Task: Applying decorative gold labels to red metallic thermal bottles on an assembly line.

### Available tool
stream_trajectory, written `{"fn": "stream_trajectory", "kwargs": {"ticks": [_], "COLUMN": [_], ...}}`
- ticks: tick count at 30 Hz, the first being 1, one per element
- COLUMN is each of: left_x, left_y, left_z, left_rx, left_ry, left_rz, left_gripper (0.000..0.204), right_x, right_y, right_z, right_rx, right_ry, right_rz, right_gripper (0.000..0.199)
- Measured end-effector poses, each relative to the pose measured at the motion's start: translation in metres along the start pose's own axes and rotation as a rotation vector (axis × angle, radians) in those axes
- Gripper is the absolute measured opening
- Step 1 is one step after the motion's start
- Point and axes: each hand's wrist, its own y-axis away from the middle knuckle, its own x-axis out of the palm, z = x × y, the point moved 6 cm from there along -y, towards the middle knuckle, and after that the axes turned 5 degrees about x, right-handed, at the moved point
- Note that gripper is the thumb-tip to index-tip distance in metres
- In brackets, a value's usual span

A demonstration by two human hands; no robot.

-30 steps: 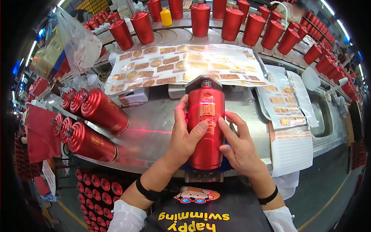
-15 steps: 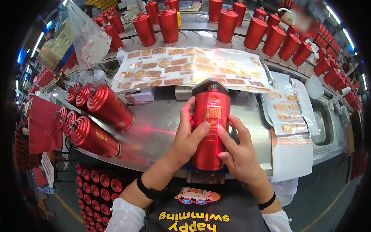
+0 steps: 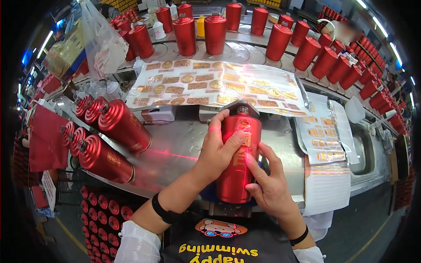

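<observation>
work at a bottle-labelling bench. the red bottle (image 3: 237, 184) lies lengthwise before the person, neck away, against a dark bracket (image 3: 228, 106) on the metal table (image 3: 175, 138). the left hand (image 3: 217, 149) clasps its left side, thumb across the front near the gold emblem; the right hand (image 3: 272, 186) is loosely open, its index fingertip on the gold characters (image 3: 238, 158) and its thumb against the lower right side. a red light line (image 3: 175, 154) crosses the table. the step in hand appears to be pressing or smoothing the gold lettering onto the bottle. the next move likely calls for a steady left hold and light, even fingertip pressure, keeping the characters straight. beyond lies a sheet of gold stickers (image 3: 208, 83); finished-looking bottles (image 3: 125, 125) lie at left.
</observation>
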Motion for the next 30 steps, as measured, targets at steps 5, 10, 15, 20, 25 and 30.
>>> {"fn": "stream_trajectory", "kwargs": {"ticks": [5,10,15,20,25,30], "left_x": [-0.001,-0.001,-0.001,-0.002,-0.003,-0.001], "left_y": [-0.009,-0.016,-0.023,-0.025,-0.025,-0.02], "left_z": [-0.003,-0.001,0.003,0.006,0.003,-0.008], "left_rx": [0.001,-0.088,-0.106,-0.078,-0.053,0.04], "left_ry": [-0.067,0.015,-0.056,-0.103,-0.052,-0.236], "left_rz": [-0.011,-0.007,0.016,0.026,0.021,0.058], "left_gripper": [0.061,0.05,0.034,0.031,0.03,0.039], "right_x": [0.0,-0.001,-0.001,-0.001,-0.001,0.0], "right_y": [0.0,-0.001,-0.001,-0.001,-0.001,0.0], "right_z": [0.001,0.0,0.001,0.001,0.001,0.0], "right_rx": [-0.006,0.011,0.003,0.006,0.008,0.005], "right_ry": [0.006,-0.019,-0.013,-0.017,-0.018,-0.03], "right_rz": [0.0,0.001,0.003,0.002,-0.002,-0.002], "right_gripper": [0.051,0.05,0.05,0.051,0.05,0.05]}}
